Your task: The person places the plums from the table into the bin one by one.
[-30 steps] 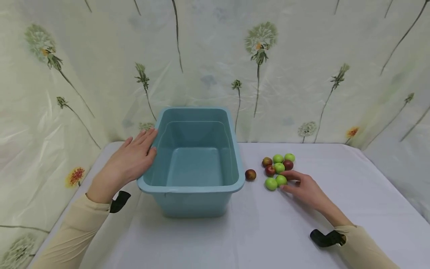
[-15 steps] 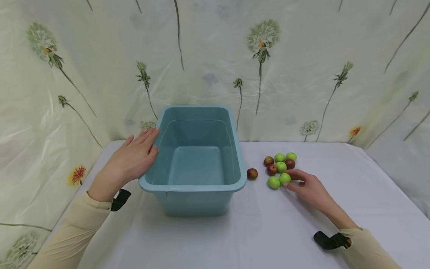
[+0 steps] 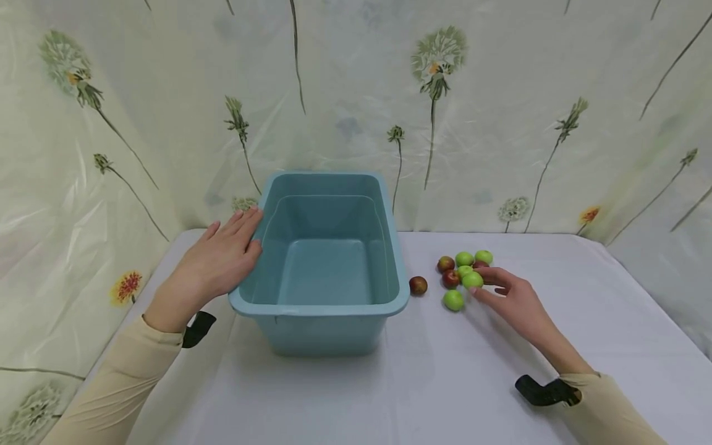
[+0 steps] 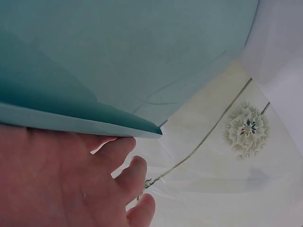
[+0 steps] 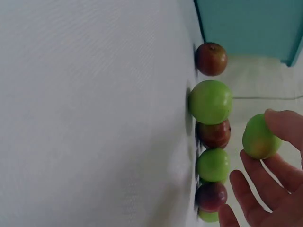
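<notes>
My left hand (image 3: pixel 225 254) rests with outstretched fingers along the left rim of a light blue plastic tub (image 3: pixel 325 311). In the left wrist view, the palm lies against the tub's rim (image 4: pixel 90 126). To the tub's right, my right hand (image 3: pixel 514 303) pinches a small, round green fruit (image 3: pixel 473 280) between thumb and fingers. The right wrist view shows this fruit (image 5: pixel 262 137) raised off the white cloth, a faint orange blush on its skin. Nearest to it on the cloth are another green fruit (image 3: pixel 453 300) and a dark red fruit (image 3: pixel 450 279).
More green and red fruits, such as a green one (image 3: pixel 464 258), sit grouped behind the held fruit. A lone brownish-red fruit (image 3: pixel 418 285) lies beside the tub's right side. The white-covered table (image 3: pixel 445 383) ends at a dandelion-printed sheet (image 3: pixel 345 80) hanging behind.
My right hand has taken hold of the green fruit and lifted it up, away from the green fruit beside it. My left hand has stayed on the tub's rim.
</notes>
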{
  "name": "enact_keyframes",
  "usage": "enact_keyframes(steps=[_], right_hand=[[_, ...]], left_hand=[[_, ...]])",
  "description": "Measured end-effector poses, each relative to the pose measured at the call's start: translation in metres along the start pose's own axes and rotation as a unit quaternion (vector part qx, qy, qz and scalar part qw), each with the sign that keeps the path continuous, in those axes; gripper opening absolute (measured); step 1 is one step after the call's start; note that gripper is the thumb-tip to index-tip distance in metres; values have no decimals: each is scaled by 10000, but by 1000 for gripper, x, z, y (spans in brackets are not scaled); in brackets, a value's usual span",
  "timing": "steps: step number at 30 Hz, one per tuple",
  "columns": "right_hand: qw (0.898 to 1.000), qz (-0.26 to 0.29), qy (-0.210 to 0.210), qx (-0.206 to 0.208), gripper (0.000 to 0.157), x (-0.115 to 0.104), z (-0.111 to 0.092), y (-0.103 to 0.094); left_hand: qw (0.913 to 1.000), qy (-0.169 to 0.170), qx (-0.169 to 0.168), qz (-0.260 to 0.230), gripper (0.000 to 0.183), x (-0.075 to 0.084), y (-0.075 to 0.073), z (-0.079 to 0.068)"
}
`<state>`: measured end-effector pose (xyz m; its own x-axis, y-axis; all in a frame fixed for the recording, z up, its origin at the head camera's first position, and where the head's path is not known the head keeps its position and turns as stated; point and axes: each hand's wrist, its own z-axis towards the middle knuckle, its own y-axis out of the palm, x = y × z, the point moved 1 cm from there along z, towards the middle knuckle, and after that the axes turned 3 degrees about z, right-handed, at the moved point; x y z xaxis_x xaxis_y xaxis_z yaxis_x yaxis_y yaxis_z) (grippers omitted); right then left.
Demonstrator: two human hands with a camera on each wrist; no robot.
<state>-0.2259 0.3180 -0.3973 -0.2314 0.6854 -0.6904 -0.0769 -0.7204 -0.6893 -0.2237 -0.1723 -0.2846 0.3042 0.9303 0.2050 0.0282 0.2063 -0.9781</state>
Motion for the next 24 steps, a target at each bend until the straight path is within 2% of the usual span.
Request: enact_keyframes(steps=[6, 15, 24], right_hand=[[9997, 138, 89, 194, 46, -8, 6, 5], [9979, 527, -21, 379, 47, -17, 9, 13], [9962, 739, 23, 461, 47, -29, 15, 12]], left_hand=[[10000, -10, -13, -79, 58, 0, -1, -1], [9999, -46, -25, -120, 58, -1, 1, 0], [9998, -55, -31, -183, 58, -2, 1, 0]])
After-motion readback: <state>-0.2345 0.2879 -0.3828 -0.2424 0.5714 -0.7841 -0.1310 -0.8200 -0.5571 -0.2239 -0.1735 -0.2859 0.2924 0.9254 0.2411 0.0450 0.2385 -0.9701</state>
